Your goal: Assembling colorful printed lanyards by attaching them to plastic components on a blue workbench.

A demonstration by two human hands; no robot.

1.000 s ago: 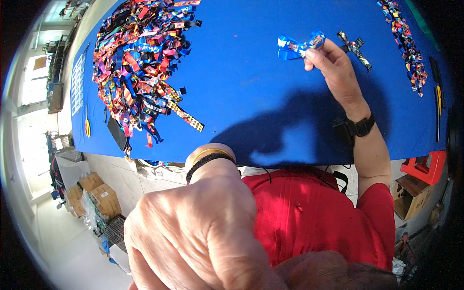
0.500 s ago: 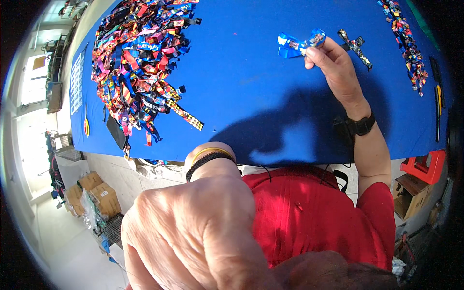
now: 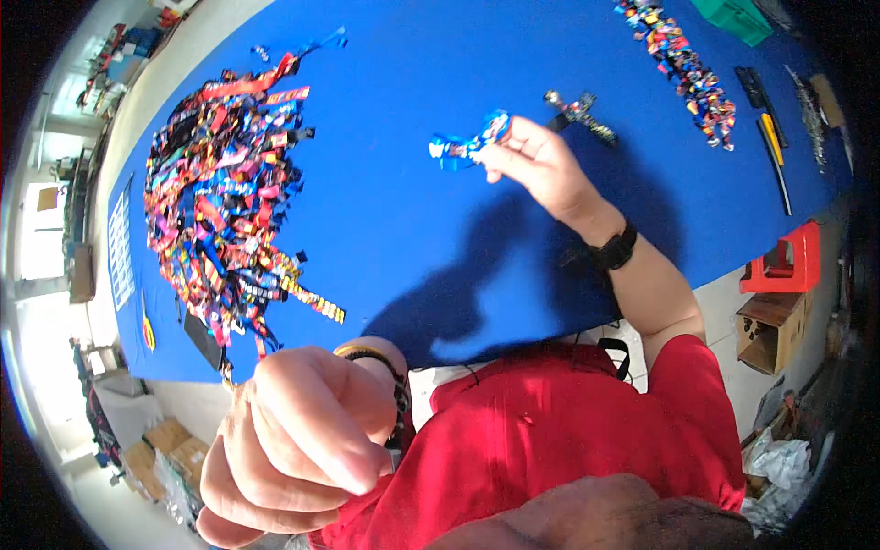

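Note:
Pinched between the thumb and fingers of my right hand (image 3: 541,165) is a looped blue printed ribbon strap (image 3: 463,147), held above the blue-covered table (image 3: 385,192). Just beyond that hand a dark patterned ribbon strap (image 3: 579,115) lies crossed on the cloth. My left hand (image 3: 293,440) is raised large and near at the lower left, its fingers curled in. Whatever those fingers may hold is hidden. To the left spreads a big heap of multicoloured printed ribbon straps (image 3: 225,202).
At the right lie a row of bunched ribbon straps (image 3: 683,69), a yellow-and-black tool (image 3: 772,137) and a green bin (image 3: 733,18). Yellow-handled scissors (image 3: 148,332) rest near the left edge. A red stool (image 3: 796,261) and cardboard boxes (image 3: 770,335) stand beside the table.
The view has shifted, so the table and heap sit lower. My left hand has turned so its curled fingers show. The blue ribbon strap stays in my right hand.

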